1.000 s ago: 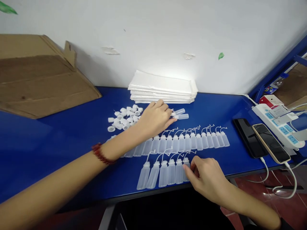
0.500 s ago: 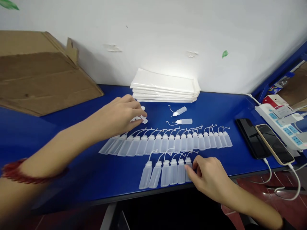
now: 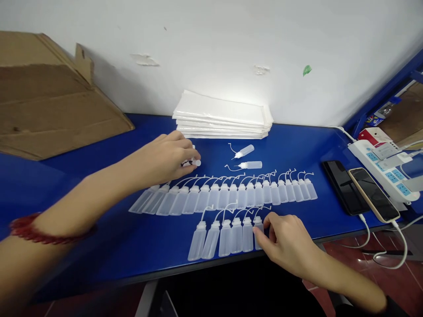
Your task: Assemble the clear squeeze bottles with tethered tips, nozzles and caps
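Closing on caps (image 3: 195,163) — left hand (image 3: 165,158); bottle rows (image 3: 231,193), bag stack (image 3: 224,116), phones (image 3: 343,187) around.

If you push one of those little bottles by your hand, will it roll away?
Maybe a little: the bottles look round and lie on their sides, but neighbours would likely stop them. They look empty, so probably very light.
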`<state>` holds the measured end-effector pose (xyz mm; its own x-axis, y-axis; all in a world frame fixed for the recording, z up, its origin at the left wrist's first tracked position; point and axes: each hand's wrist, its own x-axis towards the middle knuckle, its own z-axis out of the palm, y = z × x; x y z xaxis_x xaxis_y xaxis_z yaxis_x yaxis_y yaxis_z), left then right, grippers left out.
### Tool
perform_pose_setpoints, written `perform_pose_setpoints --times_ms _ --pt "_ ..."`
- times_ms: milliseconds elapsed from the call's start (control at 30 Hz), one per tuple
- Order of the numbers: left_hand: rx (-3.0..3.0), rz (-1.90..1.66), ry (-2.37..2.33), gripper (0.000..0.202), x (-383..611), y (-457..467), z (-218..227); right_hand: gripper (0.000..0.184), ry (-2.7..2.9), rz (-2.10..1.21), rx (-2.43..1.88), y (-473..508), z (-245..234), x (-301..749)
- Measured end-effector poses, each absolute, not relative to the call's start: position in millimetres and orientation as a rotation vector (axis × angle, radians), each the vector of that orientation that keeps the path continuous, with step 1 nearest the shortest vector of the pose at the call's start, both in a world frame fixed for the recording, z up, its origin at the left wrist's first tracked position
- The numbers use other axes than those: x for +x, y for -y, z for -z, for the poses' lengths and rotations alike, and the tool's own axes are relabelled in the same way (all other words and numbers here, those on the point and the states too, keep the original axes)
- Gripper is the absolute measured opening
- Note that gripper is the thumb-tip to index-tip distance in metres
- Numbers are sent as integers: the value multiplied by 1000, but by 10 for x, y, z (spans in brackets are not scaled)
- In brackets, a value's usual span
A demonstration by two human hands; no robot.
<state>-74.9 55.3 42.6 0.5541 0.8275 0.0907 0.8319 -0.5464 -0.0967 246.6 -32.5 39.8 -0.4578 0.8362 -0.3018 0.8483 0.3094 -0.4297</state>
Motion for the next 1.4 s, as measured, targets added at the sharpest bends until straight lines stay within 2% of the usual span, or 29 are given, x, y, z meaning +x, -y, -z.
perform_pose_setpoints --times_ms 233,600,733,800,867,1000,1167,1267,1400 --pt "-2708 250 1436 22 -692 -470 -474 32 -2642 808 1595 360 -346 2484" --pt "-2644 633 1245 24 -443 -318 -533 17 -2796 440 1448 387 -329 2451" --pt "-2614 648 1131 23 -256 -185 -629 16 -2806 439 1467 380 -318 2477" --pt "-2624 661 1087 22 -173 -102 -683 17 -2828 587 1517 359 -345 2519" --pt "-2646 690 1091 20 -101 -16 -718 17 -2857 871 1567 324 -404 2568" --pt "-2795 778 1203 17 28 151 -705 15 -2850 1648 1562 206 -534 2619" --pt "-3043 994 1333 12 186 292 -664 15 -2488 2538 1343 48 -513 2570" --pt "-3130 1160 1441 12 244 321 -724 19 -2242 2833 1150 23 -450 2537" --pt "-3073 1252 1502 19 252 320 -828 23 -2018 3009 1034 33 -415 2498"
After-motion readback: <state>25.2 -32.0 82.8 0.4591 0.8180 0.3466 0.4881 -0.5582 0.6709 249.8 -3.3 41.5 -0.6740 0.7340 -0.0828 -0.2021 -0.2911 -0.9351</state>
